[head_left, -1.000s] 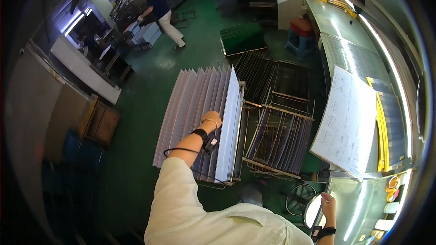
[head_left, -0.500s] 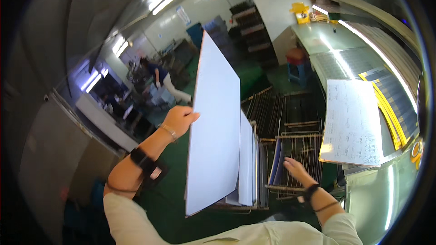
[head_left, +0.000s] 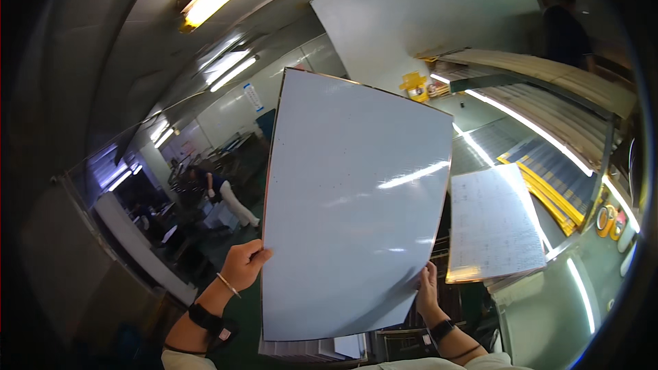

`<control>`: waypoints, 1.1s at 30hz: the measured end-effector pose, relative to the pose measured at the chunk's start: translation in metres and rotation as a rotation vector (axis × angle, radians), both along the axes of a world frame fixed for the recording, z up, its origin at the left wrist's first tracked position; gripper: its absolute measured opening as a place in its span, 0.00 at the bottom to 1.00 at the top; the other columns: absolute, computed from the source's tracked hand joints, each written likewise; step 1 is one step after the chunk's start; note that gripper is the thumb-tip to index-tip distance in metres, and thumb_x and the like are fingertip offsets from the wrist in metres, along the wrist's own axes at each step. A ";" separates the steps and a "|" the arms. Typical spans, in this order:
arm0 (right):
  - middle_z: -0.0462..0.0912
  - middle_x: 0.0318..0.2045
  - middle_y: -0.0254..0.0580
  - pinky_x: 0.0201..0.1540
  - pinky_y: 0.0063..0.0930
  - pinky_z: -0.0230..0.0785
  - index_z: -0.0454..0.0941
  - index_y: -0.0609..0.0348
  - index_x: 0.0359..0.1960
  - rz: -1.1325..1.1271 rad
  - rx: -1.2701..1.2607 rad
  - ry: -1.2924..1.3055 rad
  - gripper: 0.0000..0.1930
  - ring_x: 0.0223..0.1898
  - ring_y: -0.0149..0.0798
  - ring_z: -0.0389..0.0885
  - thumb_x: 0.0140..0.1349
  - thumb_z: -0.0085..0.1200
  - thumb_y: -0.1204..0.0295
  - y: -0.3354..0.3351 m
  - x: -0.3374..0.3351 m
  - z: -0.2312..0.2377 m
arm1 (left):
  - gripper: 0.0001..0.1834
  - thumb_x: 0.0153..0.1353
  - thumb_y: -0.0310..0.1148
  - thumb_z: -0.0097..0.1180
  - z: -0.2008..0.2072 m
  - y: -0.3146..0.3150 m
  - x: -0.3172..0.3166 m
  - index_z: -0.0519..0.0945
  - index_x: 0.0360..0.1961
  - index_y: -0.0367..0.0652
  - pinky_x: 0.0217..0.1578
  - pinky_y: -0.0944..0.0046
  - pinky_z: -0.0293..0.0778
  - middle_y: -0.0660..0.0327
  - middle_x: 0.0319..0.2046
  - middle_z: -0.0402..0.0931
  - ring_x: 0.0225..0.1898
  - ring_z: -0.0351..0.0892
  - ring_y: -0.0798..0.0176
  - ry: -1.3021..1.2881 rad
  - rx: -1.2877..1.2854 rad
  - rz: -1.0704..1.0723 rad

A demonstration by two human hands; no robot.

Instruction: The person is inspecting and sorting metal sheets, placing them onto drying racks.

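The pale panel [head_left: 349, 205] looks smooth and glossy.

A panel [head_left: 356, 205] is between the left hand [head_left: 244, 265] and right hand [head_left: 428, 290], above other panels [head_left: 348, 347], with a sheet [head_left: 492, 223] rightward at the tabletop [head_left: 545, 301] edge and a co-worker [head_left: 218, 185] beyond, leftward.

A glossy pale-green bench [head_left: 541, 305] carries dark panels [head_left: 558, 177] with yellow edges.
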State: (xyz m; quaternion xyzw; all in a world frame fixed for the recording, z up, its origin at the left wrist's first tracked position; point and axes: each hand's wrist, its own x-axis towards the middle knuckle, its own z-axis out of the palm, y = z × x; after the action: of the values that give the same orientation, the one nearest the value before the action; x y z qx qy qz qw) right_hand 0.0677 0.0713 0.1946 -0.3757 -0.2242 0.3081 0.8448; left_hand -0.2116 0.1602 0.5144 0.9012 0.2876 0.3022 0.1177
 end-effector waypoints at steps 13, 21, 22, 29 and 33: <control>0.55 0.60 0.48 0.62 0.29 0.42 0.50 0.67 0.60 -0.611 -0.084 -0.188 0.25 0.61 0.38 0.52 0.63 0.40 0.74 -0.207 0.070 0.007 | 0.17 0.66 0.44 0.32 -0.179 0.049 0.219 0.64 0.48 0.45 0.37 0.70 0.69 0.65 0.39 0.67 0.38 0.69 0.69 -0.662 -1.021 -0.497; 0.60 0.57 0.47 0.59 0.28 0.49 0.57 0.68 0.57 -1.025 -0.546 -0.241 0.23 0.59 0.38 0.57 0.63 0.42 0.71 -0.327 0.079 0.003 | 0.21 0.65 0.43 0.37 -0.256 -0.043 0.307 0.56 0.56 0.47 0.39 0.69 0.71 0.62 0.42 0.67 0.40 0.69 0.69 -0.476 -0.924 -0.611; 0.60 0.58 0.46 0.59 0.28 0.50 0.56 0.68 0.58 -1.076 -0.604 -0.274 0.23 0.59 0.38 0.57 0.63 0.42 0.71 -0.338 0.077 0.002 | 0.22 0.64 0.44 0.39 -0.247 -0.062 0.311 0.57 0.56 0.46 0.38 0.69 0.70 0.63 0.41 0.67 0.39 0.69 0.70 -0.463 -1.038 -0.605; 0.63 0.56 0.43 0.57 0.27 0.51 0.57 0.67 0.58 -1.205 -0.535 -0.236 0.23 0.57 0.36 0.59 0.63 0.43 0.69 -0.389 0.063 0.010 | 0.23 0.64 0.43 0.41 -0.255 -0.111 0.338 0.58 0.55 0.45 0.40 0.72 0.66 0.63 0.42 0.65 0.40 0.66 0.72 -0.461 -1.276 -0.718; 0.67 0.49 0.38 0.53 0.24 0.54 0.61 0.68 0.54 -1.333 -0.624 -0.293 0.20 0.50 0.29 0.63 0.65 0.39 0.66 -0.410 0.061 0.056 | 0.25 0.64 0.46 0.39 -0.249 -0.134 0.371 0.58 0.56 0.39 0.50 0.65 0.60 0.55 0.47 0.65 0.49 0.63 0.63 -0.416 -0.934 -0.700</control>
State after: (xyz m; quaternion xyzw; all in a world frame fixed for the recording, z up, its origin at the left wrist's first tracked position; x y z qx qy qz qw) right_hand 0.1292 -0.3385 0.2509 -0.6912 0.0384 -0.2730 0.6680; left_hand 0.1589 0.0266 0.2652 0.7174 0.0478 0.2572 0.6457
